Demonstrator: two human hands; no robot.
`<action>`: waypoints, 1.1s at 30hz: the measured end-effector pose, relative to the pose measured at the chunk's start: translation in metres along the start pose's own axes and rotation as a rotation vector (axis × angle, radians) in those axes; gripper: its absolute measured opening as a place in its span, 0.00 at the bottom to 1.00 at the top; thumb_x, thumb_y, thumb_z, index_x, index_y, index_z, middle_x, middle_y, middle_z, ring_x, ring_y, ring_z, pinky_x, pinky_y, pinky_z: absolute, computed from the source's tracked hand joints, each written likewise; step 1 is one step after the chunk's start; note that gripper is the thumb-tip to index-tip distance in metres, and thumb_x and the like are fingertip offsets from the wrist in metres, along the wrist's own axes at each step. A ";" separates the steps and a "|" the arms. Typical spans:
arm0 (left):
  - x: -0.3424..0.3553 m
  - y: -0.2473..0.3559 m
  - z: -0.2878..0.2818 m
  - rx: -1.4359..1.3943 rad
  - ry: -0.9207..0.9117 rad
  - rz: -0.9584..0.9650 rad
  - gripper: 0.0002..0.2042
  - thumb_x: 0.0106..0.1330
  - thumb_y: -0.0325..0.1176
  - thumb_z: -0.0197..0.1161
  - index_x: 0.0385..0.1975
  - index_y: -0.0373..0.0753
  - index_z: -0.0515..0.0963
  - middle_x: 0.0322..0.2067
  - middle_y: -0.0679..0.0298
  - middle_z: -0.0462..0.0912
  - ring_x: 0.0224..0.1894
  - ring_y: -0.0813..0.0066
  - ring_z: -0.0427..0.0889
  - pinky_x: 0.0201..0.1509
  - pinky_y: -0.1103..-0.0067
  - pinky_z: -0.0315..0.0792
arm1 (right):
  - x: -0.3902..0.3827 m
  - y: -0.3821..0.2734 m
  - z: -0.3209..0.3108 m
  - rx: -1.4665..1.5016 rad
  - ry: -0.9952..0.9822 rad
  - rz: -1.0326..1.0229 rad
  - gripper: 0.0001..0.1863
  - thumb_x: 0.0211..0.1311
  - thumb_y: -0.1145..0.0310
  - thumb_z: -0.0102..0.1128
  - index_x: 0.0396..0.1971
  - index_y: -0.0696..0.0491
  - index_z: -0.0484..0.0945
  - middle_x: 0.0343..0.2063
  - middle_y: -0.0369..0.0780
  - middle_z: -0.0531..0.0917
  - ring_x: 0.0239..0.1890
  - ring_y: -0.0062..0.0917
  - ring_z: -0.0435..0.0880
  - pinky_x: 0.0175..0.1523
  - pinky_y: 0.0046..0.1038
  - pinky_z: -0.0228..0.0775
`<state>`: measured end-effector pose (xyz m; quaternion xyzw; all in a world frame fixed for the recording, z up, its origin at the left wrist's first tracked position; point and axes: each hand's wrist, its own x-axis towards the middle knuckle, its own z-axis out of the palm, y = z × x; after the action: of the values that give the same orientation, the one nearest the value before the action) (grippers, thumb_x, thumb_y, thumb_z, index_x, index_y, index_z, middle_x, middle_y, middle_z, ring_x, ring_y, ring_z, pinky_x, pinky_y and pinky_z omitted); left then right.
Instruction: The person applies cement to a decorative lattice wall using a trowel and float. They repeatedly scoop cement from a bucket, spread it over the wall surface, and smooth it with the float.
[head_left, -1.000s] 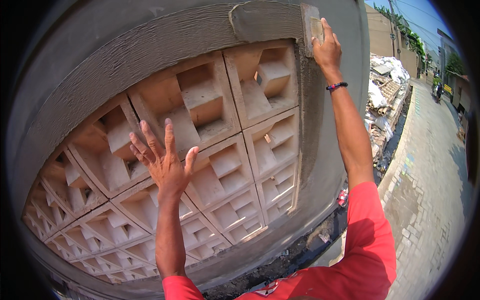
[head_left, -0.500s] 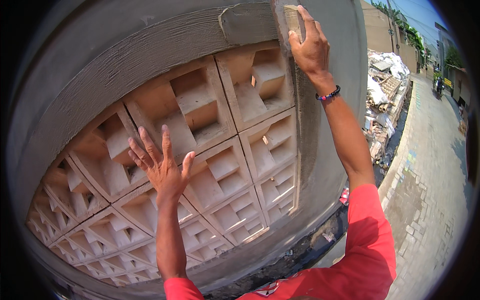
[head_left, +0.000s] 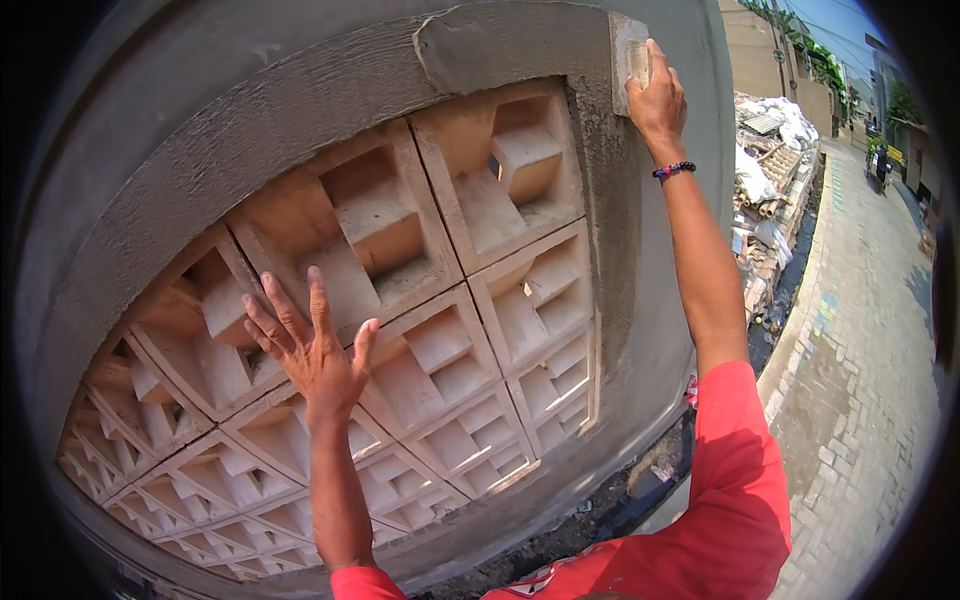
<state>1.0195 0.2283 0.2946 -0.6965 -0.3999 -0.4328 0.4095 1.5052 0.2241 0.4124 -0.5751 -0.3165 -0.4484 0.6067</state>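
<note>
Here, the right hand [head_left: 658, 105] squeezes a flat tool [head_left: 623, 50] high at the grey wall [head_left: 668, 260], the left hand [head_left: 325, 368] spreads its fingers by pale blocks [head_left: 533, 165], and a yellow sign [head_left: 895, 156] is too tiny to read.

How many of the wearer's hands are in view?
2: the left hand, spread over the pale vent blocks; the right hand, gripping the float beyond the blocks' upper right corner.

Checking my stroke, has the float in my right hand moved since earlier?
Yes, the float has moved right, farther past the upper-right corner of the block panel.
</note>
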 end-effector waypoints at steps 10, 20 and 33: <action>-0.001 0.000 0.002 0.018 -0.003 0.008 0.38 0.60 0.62 0.54 0.68 0.50 0.55 0.71 0.53 0.37 0.72 0.48 0.28 0.71 0.55 0.26 | 0.029 0.030 -0.036 0.733 -0.303 -0.022 0.30 0.56 0.77 0.56 0.62 0.49 0.66 0.54 0.38 0.76 0.54 0.25 0.75 0.60 0.27 0.67; 0.000 0.002 0.001 0.007 -0.029 -0.003 0.39 0.58 0.60 0.57 0.68 0.52 0.55 0.71 0.53 0.36 0.72 0.47 0.28 0.71 0.55 0.25 | 0.085 0.022 -0.010 0.855 -0.475 -0.314 0.21 0.53 0.74 0.54 0.50 0.59 0.71 0.47 0.53 0.76 0.49 0.46 0.77 0.50 0.40 0.72; -0.003 0.000 0.001 0.047 -0.007 0.008 0.39 0.57 0.62 0.57 0.68 0.53 0.56 0.71 0.53 0.37 0.72 0.47 0.29 0.71 0.55 0.26 | -0.064 0.077 -0.073 0.555 -0.884 -0.420 0.30 0.48 0.84 0.55 0.55 0.45 0.75 0.51 0.34 0.78 0.53 0.27 0.74 0.62 0.28 0.65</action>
<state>1.0192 0.2284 0.2916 -0.6897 -0.4087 -0.4194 0.4259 1.5403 0.1588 0.3126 -0.4518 -0.7544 -0.1756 0.4426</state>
